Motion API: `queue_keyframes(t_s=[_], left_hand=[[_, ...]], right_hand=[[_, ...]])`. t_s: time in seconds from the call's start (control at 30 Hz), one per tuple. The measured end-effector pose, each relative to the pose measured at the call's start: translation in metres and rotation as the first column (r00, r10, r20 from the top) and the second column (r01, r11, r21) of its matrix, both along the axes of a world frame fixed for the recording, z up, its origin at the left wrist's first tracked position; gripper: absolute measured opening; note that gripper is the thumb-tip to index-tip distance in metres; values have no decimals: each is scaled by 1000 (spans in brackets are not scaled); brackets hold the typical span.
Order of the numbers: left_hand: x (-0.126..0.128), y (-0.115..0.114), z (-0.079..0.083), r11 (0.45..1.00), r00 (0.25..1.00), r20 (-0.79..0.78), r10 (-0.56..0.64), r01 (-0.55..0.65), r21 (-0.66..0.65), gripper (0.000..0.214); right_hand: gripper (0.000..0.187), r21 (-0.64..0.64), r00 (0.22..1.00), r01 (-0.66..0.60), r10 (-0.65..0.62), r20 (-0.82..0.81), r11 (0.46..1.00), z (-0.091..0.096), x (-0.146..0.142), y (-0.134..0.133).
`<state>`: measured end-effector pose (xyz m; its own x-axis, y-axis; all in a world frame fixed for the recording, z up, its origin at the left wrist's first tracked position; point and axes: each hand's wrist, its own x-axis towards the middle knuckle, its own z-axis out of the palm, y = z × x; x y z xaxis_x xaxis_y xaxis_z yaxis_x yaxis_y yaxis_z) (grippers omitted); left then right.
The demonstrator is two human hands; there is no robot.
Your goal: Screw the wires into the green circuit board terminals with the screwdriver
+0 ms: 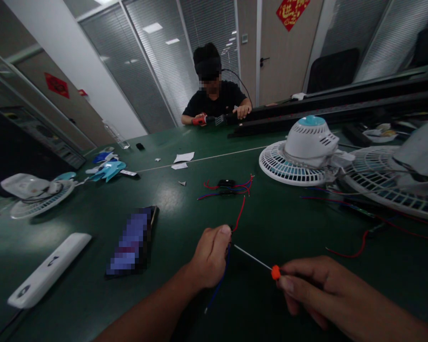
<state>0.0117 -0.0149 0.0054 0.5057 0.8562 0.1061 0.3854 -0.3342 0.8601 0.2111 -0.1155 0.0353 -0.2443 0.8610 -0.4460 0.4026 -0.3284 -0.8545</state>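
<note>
At the near edge of the dark green table (pixel 92 213), the left hand (pixel 211 259) is curled into a loose fist. Thumb and forefinger are pinched on a bundle of thin red and blue wires (pixel 239 213): the red one loops up out of the grip, and a blue strand trails down beneath the palm. Whatever sits right at the pinch is hidden by the thumb.

Just to the right, the right hand (pixel 317 289) has its fingers wrapped tight around a slim screwdriver with a bare metal shaft and orange collar (pixel 275 272). The handle is buried in the hand and the tip points at the left thumb; whether it touches the wires, can't tell.

Beyond the hands, a small black module with more red and blue leads (pixel 227 184) lies on the table. To the left, a dark smartphone (pixel 133 244) lies flat, with a long white plastic bar (pixel 48 275) further out. To the right, a round white fan with a teal cap (pixel 308 142) rests on its grille, and a second white fan grille (pixel 388 185) is beside it.

Across the table, a person in a black shirt (pixel 214 102) grips a red-handled tool (pixel 199 120).
</note>
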Motion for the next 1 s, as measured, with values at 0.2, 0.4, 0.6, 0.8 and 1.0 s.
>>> queue_keyframes(t_s=[0.2, 0.4, 0.6, 0.8, 1.0], left_hand=[[-1, 1, -2, 1000, 1000, 8, -4, 5, -13, 53], [0, -1, -2, 1000, 1000, 8, 16, -16, -14, 53], [1, 0, -2, 999, 1000, 5, 9, -9, -34, 52], [0, 0, -1, 999, 999, 7, -39, 39, 18, 49], [-1, -1, -2, 999, 998, 22, -52, 51, 13, 46]], right_hand=[[37, -2, 1000, 18, -18, 6, 1000, -4, 1, -1], [38, -16, 999, 32, -32, 19, 999, -3, 0, -2], [38, -19, 999, 31, -31, 10, 999, -1, -1, -2], [32, -2, 997, 63, -63, 40, 998, -4, 1, 0], [39, -116, 974, 208, -216, -65, 971, -2, 2, -3]])
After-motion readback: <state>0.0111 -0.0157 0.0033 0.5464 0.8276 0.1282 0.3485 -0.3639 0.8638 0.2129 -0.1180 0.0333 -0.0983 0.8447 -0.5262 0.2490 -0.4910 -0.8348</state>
